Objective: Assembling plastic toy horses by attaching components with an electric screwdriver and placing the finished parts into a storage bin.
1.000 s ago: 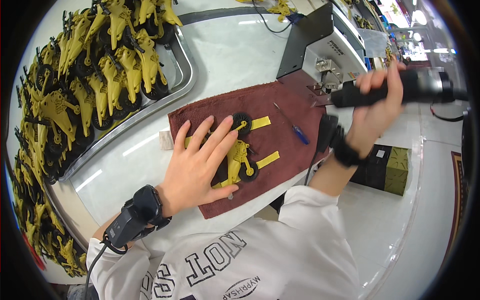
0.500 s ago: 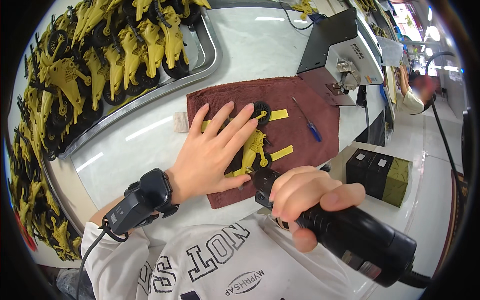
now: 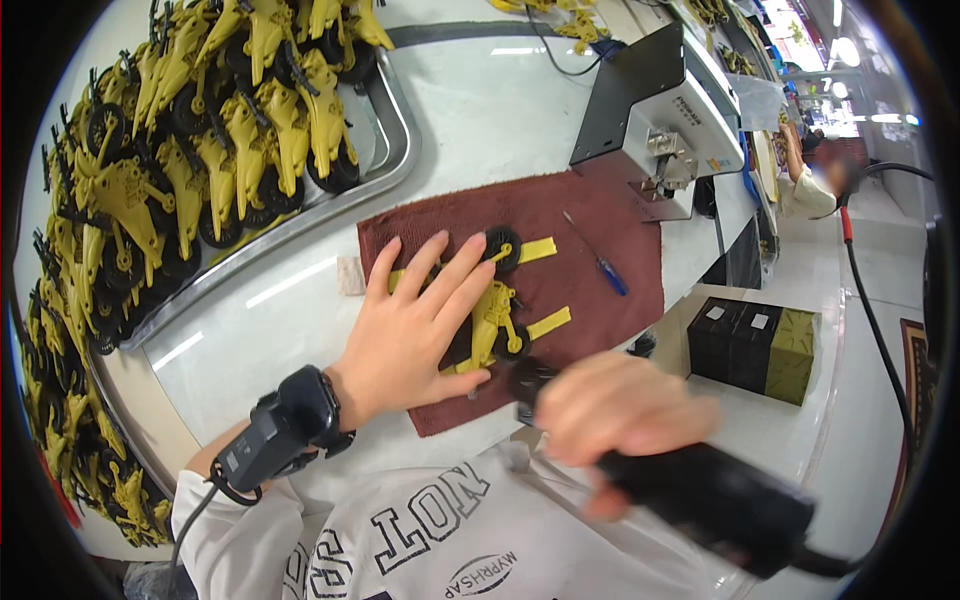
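My left hand (image 3: 415,325) lies flat, fingers spread, on a yellow toy vehicle with black wheels (image 3: 495,310) that rests on a dark red cloth (image 3: 590,245). My right hand (image 3: 625,415) grips a black electric screwdriver (image 3: 715,500), blurred by motion, with its tip near the cloth's front edge just below the toy. A cable runs from the tool's rear toward the lower right.
A metal tray (image 3: 395,165) heaped with several yellow toy vehicles (image 3: 240,130) stands at the left. A small blue-handled screwdriver (image 3: 600,265) lies on the cloth. A grey machine (image 3: 660,105) sits behind it. Dark boxes (image 3: 765,345) stand on the floor at right.
My right hand brought the electric screwdriver down from the upper right to in front of my chest, then toward the toy. My left hand stayed pressed on the toy.
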Demonstrator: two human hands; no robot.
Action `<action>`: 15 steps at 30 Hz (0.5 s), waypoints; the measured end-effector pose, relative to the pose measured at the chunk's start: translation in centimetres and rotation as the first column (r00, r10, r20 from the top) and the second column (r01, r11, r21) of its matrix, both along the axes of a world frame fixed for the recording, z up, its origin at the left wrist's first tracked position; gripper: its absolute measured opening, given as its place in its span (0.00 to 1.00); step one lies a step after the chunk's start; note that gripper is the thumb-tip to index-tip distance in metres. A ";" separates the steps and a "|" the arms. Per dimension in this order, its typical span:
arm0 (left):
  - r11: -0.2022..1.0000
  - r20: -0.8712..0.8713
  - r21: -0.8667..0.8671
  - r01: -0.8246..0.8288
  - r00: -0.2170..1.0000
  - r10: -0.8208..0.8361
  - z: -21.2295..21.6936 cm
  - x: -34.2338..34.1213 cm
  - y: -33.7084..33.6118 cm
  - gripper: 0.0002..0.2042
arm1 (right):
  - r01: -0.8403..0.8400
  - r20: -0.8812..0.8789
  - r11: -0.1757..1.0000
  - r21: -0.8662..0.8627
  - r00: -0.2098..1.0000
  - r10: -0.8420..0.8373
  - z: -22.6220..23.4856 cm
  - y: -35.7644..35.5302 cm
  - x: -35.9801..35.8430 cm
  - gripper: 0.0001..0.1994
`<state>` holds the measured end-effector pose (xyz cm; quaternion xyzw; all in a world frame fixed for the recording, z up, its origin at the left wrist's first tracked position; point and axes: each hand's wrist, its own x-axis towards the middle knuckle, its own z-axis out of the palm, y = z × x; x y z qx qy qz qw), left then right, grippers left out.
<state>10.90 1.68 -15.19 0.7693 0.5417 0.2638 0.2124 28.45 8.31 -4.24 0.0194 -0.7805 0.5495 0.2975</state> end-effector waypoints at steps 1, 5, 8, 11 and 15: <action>1.000 -0.005 0.005 -0.007 1.000 0.007 -0.2 -0.3 0.2 0.44 | 0.220 -0.201 0.975 0.023 0.957 -0.211 -0.4 0.6 0.5 0.24; 1.000 -0.002 0.001 0.010 1.000 -0.010 0.7 0.0 0.2 0.44 | 0.807 -0.462 0.566 -0.170 0.442 -0.769 4.6 5.8 2.3 0.24; 1.000 0.011 0.004 0.021 1.000 -0.021 0.6 0.2 0.5 0.44 | 0.916 -0.451 0.351 -0.196 0.234 -0.861 4.9 12.4 2.5 0.17; 1.000 0.006 -0.011 0.003 1.000 -0.003 0.6 0.0 0.2 0.43 | 0.940 -0.272 0.297 -0.166 0.246 -0.930 2.9 14.9 2.1 0.14; 1.000 0.009 -0.003 0.006 1.000 -0.006 0.4 -0.2 0.1 0.44 | 0.754 -0.151 0.581 -0.307 0.564 -0.812 2.1 9.8 1.7 0.16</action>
